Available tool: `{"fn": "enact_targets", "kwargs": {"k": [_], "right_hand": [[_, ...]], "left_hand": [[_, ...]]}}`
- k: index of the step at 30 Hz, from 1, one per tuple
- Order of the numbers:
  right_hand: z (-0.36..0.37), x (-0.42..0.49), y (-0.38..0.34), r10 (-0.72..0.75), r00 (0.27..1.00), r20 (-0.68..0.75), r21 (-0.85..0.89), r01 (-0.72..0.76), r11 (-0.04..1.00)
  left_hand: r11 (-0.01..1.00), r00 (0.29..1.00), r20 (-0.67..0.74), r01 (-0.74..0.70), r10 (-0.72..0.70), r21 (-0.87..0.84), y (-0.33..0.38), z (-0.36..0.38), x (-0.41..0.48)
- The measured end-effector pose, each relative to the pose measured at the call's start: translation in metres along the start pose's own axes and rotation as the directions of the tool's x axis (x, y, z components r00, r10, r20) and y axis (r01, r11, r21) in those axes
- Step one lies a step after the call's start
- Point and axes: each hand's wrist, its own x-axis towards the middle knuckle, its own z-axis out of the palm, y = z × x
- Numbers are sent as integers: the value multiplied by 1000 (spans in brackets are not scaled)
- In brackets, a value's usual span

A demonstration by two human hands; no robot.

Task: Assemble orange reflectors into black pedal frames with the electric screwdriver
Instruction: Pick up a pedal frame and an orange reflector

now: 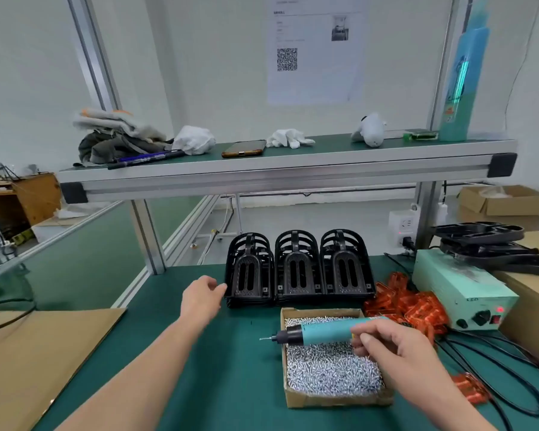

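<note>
A flat brown cardboard sheet [28, 353] overlaps the green bench mat [231, 368] at its left edge. The left hand [203, 301], fingers loosely spread, is just beside the leftmost stack of black plastic pedal frames [249, 272]. The right hand [395, 346] curls its fingers round the teal electric screwdriver [327, 332] above the cardboard box of silver screws [330, 368]. The translucent orange reflectors [405, 303] are heaped just behind it.

Green-topped aluminium-framed workbench [237, 353] with upper shelf [293, 164], white wall [215, 57] behind, printed sheet [316, 85] on it.

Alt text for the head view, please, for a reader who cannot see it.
A person's right hand holds a teal electric screwdriver over a cardboard box of screws, while the open left hand reaches toward the leftmost of three stacks of black pedal frames on a green bench. Orange reflectors lie piled to the right.
</note>
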Motion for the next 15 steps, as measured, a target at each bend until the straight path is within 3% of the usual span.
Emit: {"fn": "enact_targets", "kwargs": {"k": [9, 15], "right_hand": [[8, 23, 2, -10, 1000, -13, 88, 12, 996], [12, 23, -1, -16, 1000, -10, 75, 17, 997]], "left_hand": [[992, 995, -93, 54, -44, 116, 7, 22, 27], [990, 984, -168, -40, 62, 134, 5, 24, 23]]}}
